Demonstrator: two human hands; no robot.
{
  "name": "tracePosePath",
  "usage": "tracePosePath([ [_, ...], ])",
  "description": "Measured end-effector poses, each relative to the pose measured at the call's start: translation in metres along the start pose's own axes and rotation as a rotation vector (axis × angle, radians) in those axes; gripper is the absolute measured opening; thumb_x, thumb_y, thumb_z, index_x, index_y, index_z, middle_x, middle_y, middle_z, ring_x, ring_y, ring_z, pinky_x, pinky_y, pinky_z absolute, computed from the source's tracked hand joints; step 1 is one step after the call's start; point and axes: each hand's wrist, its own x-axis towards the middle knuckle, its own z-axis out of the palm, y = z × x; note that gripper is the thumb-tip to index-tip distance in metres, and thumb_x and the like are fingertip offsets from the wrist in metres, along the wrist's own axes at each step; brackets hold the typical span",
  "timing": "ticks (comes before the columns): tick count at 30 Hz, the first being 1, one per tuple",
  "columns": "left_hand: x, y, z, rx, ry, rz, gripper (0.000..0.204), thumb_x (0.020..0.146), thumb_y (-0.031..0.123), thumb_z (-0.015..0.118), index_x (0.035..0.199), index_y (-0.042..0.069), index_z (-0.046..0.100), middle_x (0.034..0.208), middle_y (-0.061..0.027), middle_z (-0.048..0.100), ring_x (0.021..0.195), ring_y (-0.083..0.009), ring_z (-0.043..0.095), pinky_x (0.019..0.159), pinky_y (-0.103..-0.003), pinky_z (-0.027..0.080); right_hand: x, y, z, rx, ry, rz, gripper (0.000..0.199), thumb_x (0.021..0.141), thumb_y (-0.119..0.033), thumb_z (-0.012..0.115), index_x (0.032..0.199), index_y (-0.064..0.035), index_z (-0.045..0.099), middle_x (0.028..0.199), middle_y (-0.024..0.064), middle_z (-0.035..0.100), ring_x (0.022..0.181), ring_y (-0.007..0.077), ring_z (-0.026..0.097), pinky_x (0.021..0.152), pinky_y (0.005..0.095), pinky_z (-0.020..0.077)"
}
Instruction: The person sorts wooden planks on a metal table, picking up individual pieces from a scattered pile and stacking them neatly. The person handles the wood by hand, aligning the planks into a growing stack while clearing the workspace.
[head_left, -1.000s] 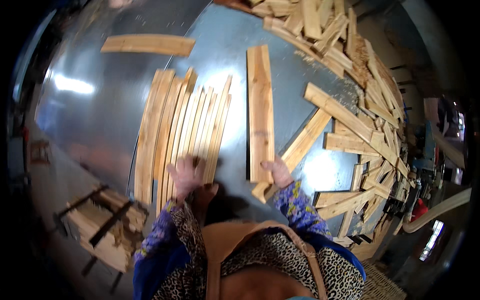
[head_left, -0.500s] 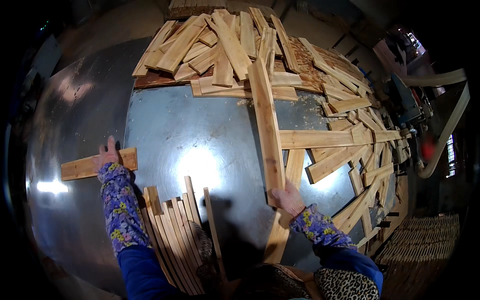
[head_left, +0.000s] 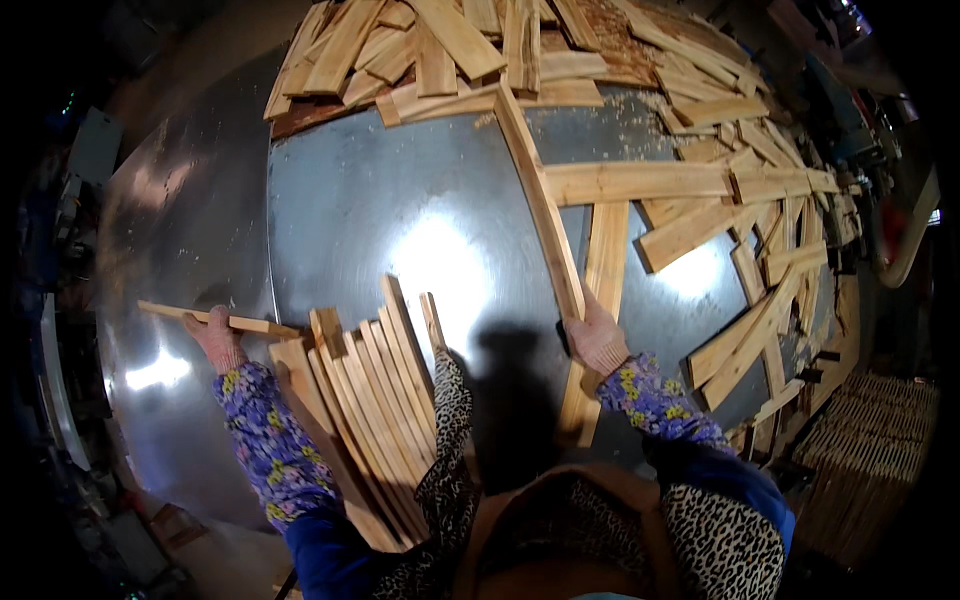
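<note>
Short board in left hand, fingers clamped on it; long board on edge, near end clamped by right hand. Board row lined up right of left fingers; loose boards beyond right fingers, not yet lined up.

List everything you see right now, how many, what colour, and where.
Short board: one, light brown, in the left hand
Long board: one, light brown, in the right hand
Board row: several, pale tan, near the body between the forearms
Far pile: many, tan, far edge
Right pile: many, tan, right side
Metal tabletop: one, grey, beneath the boards
Slatted stack: one, brown, lower right
Floral sleeves: two, purple and yellow, on the forearms
Left hand: one, pinkish, left
Right hand: one, pinkish, right of centre
</note>
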Motion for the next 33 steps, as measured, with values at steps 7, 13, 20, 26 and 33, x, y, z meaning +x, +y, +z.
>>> tracePosePath([
  [7, -0.154, 0.095, 0.017, -0.451, -0.223, 0.082, 0.087, 0.095, 0.01, 0.071, 0.171, 0.001, 0.028, 0.157, -0.0225, 0.05, 0.137, -0.0335, 0.058, 0.106, -0.049, 0.058, -0.026, 0.027, 0.046, -0.829, 0.183, -0.332, 0.092, 0.092, -0.041, 0.078, 0.169, -0.0107, 0.037, 0.169, 0.025, 0.042, 0.152, 0.0433, 0.045, 0.121, 0.0515, 0.044],
  [13, -0.175, 0.042, 0.094, 0.072, -0.432, -0.036, 0.079, 0.092, 0.032, 0.079, 0.159, 0.001, 0.052, 0.144, -0.0188, 0.062, 0.124, -0.0259, 0.064, 0.102, -0.037, 0.053, -0.027, 0.035, 0.05, -0.59, 0.199, -0.263, 0.1, 0.087, -0.045, 0.082, 0.168, -0.0074, 0.037, 0.169, 0.0228, 0.041, 0.15, 0.0441, 0.047, 0.122, 0.0514, 0.0442],
  [20, -0.199, 0.07, 0.17, 0.352, -0.367, 0.115, 0.091, 0.088, 0.039, 0.083, 0.157, -0.009, 0.049, 0.153, -0.0253, 0.06, 0.135, -0.0362, 0.064, 0.113, -0.044, 0.052, -0.026, 0.034, 0.039, -0.601, 0.193, -0.251, 0.104, 0.083, -0.046, 0.084, 0.167, -0.0064, 0.037, 0.163, 0.0233, 0.047, 0.138, 0.0459, 0.054, 0.113, 0.0538, 0.0511],
  [26, -0.123, -0.003, 0.216, -0.159, -0.404, -0.498, 0.067, 0.089, 0.034, 0.085, 0.137, -0.01, 0.066, 0.128, -0.0247, 0.074, 0.11, -0.0373, 0.073, 0.1, -0.047, 0.058, -0.031, 0.01, 0.063, -0.626, 0.076, -0.261, 0.111, 0.084, -0.049, 0.084, 0.171, -0.0064, 0.031, 0.17, 0.0252, 0.042, 0.147, 0.0445, 0.048, 0.12, 0.051, 0.0467],
  [33, -0.206, 0.118, 0.135, -0.411, -0.624, -0.447, 0.043, 0.1, 0.015, 0.071, 0.136, -0.008, 0.066, 0.116, -0.0206, 0.077, 0.093, -0.033, 0.08, 0.08, -0.046, 0.069, -0.049, -0.008, 0.058, 0.328, -0.301, -0.078, 0.104, 0.084, -0.015, 0.08, 0.172, 0.0001, 0.028, 0.153, 0.0219, 0.059, 0.131, 0.0352, 0.063, 0.104, 0.0415, 0.056],
])
